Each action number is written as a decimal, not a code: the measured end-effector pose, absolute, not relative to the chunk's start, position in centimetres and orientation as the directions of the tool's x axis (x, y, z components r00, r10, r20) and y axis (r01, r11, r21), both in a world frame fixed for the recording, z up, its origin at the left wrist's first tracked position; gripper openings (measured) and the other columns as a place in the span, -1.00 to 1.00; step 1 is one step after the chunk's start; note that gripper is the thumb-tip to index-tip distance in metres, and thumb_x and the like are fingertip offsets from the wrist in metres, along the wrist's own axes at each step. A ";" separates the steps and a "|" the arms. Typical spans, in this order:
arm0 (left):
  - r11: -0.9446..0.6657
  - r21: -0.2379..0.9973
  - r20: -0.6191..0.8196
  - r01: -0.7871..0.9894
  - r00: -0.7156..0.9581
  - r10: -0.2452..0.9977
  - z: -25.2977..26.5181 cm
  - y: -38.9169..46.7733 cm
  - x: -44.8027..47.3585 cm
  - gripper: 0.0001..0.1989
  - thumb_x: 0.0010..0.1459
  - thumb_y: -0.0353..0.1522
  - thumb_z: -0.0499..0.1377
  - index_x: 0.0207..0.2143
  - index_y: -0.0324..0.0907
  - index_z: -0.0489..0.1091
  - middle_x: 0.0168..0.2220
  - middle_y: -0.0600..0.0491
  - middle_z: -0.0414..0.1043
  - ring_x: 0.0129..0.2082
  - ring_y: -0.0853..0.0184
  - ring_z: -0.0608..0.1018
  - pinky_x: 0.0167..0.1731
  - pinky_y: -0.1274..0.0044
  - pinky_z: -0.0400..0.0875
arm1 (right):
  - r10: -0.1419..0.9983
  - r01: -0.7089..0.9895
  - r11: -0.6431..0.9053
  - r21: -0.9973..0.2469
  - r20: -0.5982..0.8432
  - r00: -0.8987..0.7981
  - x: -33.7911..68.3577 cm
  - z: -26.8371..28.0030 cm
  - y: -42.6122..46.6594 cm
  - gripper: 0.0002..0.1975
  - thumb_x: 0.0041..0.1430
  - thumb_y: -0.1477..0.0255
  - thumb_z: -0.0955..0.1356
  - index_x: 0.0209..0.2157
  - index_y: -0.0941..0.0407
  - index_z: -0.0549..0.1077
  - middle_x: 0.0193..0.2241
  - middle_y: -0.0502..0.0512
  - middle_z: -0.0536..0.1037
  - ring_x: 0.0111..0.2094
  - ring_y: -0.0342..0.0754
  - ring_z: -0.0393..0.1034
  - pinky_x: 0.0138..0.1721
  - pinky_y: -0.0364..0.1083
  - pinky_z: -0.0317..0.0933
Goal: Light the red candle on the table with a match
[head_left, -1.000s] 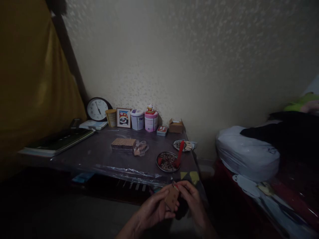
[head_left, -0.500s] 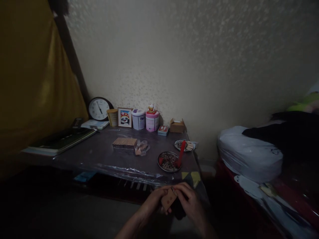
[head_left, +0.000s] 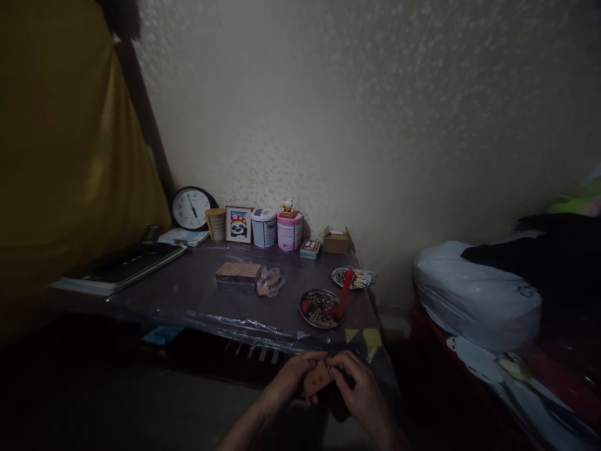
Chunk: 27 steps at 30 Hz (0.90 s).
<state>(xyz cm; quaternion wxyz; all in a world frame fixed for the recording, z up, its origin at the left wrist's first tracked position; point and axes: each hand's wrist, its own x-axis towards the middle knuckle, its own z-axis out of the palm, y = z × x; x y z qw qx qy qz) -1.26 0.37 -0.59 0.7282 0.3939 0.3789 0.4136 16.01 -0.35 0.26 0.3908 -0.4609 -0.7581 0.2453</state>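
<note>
My left hand [head_left: 297, 371] is closed around a small tan cardboard piece [head_left: 318, 379] with two darker marks on its face. My right hand [head_left: 359, 382] is closed at the piece's upper right edge, thumb and fingers pressed together there. Whether those fingers pinch a smaller part is too dark to tell. Both hands are just off the table's front edge. Beyond them, a round plate [head_left: 313, 321] holds small dark and pale bits and a red spoon [head_left: 346, 289]. Behind it, another plate [head_left: 334, 275] bears thin pale sticks [head_left: 362, 279].
On the plastic-covered table [head_left: 188, 294] are a row of stacked tan pieces [head_left: 238, 273] and a clear plastic bag [head_left: 270, 282]. Along the wall stand a clock [head_left: 192, 208], picture frame [head_left: 238, 224], two tubs, a small tin [head_left: 310, 249] and an open carton [head_left: 335, 240].
The cardboard piece has turned slightly in my hands, and my right fingers have shifted a little at its edge. The whole view has drifted slightly, moving the scene right and down.
</note>
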 end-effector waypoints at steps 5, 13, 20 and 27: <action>0.341 0.895 -0.222 -0.287 0.377 0.899 -0.5 0.3 -1.4 -0.60 -0.07 -0.28 0.11 -0.16 -0.22 0.46 -0.38 0.00 0.51 -0.59 0.37 0.45 -0.63 0.55 0.24 | 0.894 0.499 0.447 -0.742 0.355 -0.273 16.0 0.4 -0.3 -0.83 0.21 0.43 0.25 -0.35 0.07 0.48 -0.36 0.07 0.51 -0.29 -0.05 0.43 -0.25 -0.13 0.27; 0.331 0.902 -0.207 -0.277 0.398 0.894 -0.7 0.5 -1.5 -0.58 -0.06 -0.26 0.12 -0.14 -0.24 0.45 -0.42 0.01 0.48 -0.58 0.34 0.45 -0.60 0.53 0.26 | 0.887 0.493 0.461 -0.738 0.356 -0.296 16.3 0.0 -0.1 -0.86 0.18 0.48 0.26 -0.38 0.08 0.45 -0.37 0.05 0.48 -0.30 -0.07 0.42 -0.26 -0.15 0.25; 0.295 0.920 -0.172 -0.259 0.410 0.896 -0.9 0.6 -1.6 -0.57 -0.05 -0.22 0.12 -0.14 -0.25 0.46 -0.44 0.00 0.48 -0.60 0.35 0.44 -0.58 0.52 0.27 | 0.889 0.482 0.457 -0.748 0.357 -0.287 16.2 -0.1 -0.2 -0.88 0.15 0.49 0.26 -0.45 0.07 0.38 -0.41 0.02 0.46 -0.34 -0.07 0.40 -0.30 -0.15 0.25; 0.255 0.945 -0.151 -0.204 0.416 0.896 -0.6 0.4 -1.6 -0.61 -0.04 -0.25 0.14 -0.17 -0.25 0.48 -0.52 0.06 0.44 -0.67 0.39 0.41 -0.60 0.52 0.26 | 0.873 0.494 0.483 -0.723 0.358 -0.331 16.3 -0.3 0.0 -0.88 0.15 0.50 0.27 -0.46 0.08 0.36 -0.45 0.00 0.43 -0.39 -0.09 0.38 -0.32 -0.15 0.23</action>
